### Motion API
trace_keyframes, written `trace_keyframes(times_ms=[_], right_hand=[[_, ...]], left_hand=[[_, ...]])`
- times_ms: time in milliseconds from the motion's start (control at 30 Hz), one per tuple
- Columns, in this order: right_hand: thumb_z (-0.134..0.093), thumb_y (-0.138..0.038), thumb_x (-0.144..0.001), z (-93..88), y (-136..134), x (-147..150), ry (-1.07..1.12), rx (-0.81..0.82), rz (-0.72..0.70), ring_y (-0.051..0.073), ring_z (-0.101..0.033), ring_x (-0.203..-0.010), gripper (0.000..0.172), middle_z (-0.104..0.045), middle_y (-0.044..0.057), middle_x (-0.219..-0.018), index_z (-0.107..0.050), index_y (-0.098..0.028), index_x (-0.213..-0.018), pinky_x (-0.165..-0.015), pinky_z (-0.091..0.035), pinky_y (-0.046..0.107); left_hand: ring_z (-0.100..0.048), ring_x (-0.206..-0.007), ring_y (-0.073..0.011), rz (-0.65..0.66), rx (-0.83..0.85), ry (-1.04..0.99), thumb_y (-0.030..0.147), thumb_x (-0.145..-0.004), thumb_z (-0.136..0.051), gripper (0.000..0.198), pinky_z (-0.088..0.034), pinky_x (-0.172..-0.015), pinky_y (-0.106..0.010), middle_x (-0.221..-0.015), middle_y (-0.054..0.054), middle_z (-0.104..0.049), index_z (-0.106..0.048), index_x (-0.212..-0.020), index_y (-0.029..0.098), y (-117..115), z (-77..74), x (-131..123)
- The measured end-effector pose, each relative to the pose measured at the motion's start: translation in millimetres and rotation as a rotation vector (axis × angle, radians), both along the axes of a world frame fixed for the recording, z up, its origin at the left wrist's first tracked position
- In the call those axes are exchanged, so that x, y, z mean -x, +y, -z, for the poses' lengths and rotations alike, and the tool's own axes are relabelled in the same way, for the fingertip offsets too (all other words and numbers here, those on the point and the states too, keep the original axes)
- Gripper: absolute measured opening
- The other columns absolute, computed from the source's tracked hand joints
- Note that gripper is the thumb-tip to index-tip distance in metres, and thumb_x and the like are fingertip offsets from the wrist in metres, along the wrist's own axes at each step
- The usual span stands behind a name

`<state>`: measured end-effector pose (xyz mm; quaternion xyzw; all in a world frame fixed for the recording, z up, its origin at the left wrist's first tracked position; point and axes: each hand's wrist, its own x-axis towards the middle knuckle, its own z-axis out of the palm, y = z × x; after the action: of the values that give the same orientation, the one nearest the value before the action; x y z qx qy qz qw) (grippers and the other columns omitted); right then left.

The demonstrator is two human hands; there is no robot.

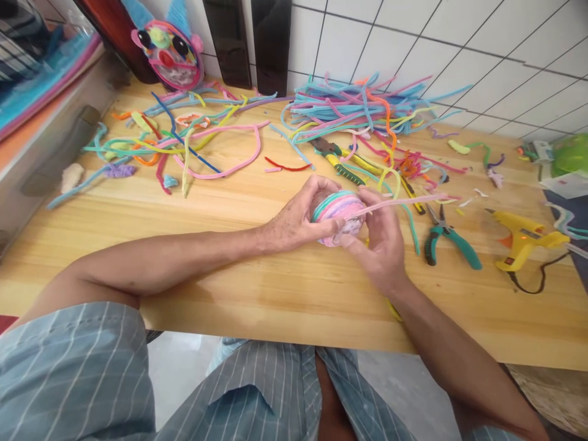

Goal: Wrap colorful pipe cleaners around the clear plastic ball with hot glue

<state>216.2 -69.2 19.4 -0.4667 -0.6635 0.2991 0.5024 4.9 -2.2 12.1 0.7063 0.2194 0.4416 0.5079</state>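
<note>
Between my two hands, above the wooden table, is a ball wrapped in pipe cleaners (337,207) in bands of teal, pink and lilac. My left hand (309,214) grips its left side, the thumb lying across the front. From the right, my right hand (379,239) closes on the ball with its fingers behind and thumb at the lower front. A pale pink pipe cleaner (408,201) sticks out from the ball to the right, past my right fingers. Part of the ball's surface is hidden by my fingers.
Behind my hands lie a heap of pipe cleaners (335,110) and pliers with yellow-black handles (342,166). Teal-handled pliers (448,239) and a yellow glue gun (523,239) are at right. A pipe-cleaner figure (172,55) stands at the back left, near a plastic bin (55,147).
</note>
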Motion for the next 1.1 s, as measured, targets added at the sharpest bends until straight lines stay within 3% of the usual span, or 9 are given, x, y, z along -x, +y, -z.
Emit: trace_keyframes(times_ms=[100,200,467,733,1000,1100], right_hand=[[-0.085,-0.053,-0.097,-7.4,3.8,-0.9,0.188,-0.024,0.015,0.031,-0.064,-0.152,0.036,-0.070,0.004,-0.154,-0.078,-0.039,-0.130,-0.123,-0.061,0.055],[-0.090,-0.050,-0.094,-11.5,7.5,1.3,0.259,-0.012,0.060,0.029,-0.072,-0.136,0.022,-0.079,0.004,-0.137,-0.084,-0.035,-0.108,-0.116,-0.064,0.052],[-0.094,-0.052,-0.090,-12.6,11.2,7.2,0.251,-0.022,0.102,0.025,-0.077,-0.120,0.024,-0.083,0.003,-0.120,-0.083,-0.031,-0.091,-0.111,-0.064,0.048],[-0.091,-0.054,-0.093,-12.4,10.3,8.2,0.194,-0.033,0.108,0.026,-0.077,-0.123,0.026,-0.083,0.005,-0.120,-0.082,-0.029,-0.091,-0.108,-0.065,0.045],[-0.093,-0.056,-0.090,-10.3,13.9,9.2,0.219,-0.057,0.115,0.024,-0.077,-0.116,0.031,-0.083,0.005,-0.116,-0.081,-0.028,-0.090,-0.106,-0.065,0.043],[-0.092,-0.055,-0.091,-10.5,13.4,10.0,0.202,-0.068,0.123,0.024,-0.077,-0.118,0.030,-0.083,0.005,-0.117,-0.081,-0.028,-0.090,-0.107,-0.064,0.043]], left_hand=[[-0.072,-0.130,-0.0283,-0.029,-0.081,0.059,0.062,-0.103,-0.074,0.058,-0.061,-0.114,-0.046,-0.140,-0.014,-0.069,-0.052,-0.139,0.022,1.3,-1.4,1.1],[-0.066,-0.142,-0.0315,-0.053,-0.219,0.147,0.059,-0.104,-0.073,0.060,-0.055,-0.123,-0.049,-0.148,-0.015,-0.068,-0.057,-0.148,0.021,3.8,-2.7,3.3],[-0.065,-0.141,-0.0306,-0.031,-0.293,0.165,0.056,-0.107,-0.071,0.056,-0.052,-0.125,-0.048,-0.148,-0.016,-0.069,-0.060,-0.150,0.021,2.6,-4.1,5.4],[-0.069,-0.133,-0.0278,-0.079,-0.223,0.158,0.057,-0.105,-0.074,0.054,-0.055,-0.119,-0.044,-0.141,-0.013,-0.071,-0.063,-0.144,0.021,1.5,-3.6,0.6],[-0.066,-0.140,-0.0283,0.005,-0.277,0.138,0.064,-0.115,-0.051,0.055,-0.050,-0.126,-0.047,-0.147,-0.015,-0.071,-0.064,-0.147,0.021,6.1,-4.7,6.4],[-0.066,-0.138,-0.0282,-0.042,-0.231,0.162,0.063,-0.111,-0.062,0.056,-0.052,-0.124,-0.047,-0.146,-0.015,-0.070,-0.062,-0.148,0.021,3.8,-4.5,5.1]])
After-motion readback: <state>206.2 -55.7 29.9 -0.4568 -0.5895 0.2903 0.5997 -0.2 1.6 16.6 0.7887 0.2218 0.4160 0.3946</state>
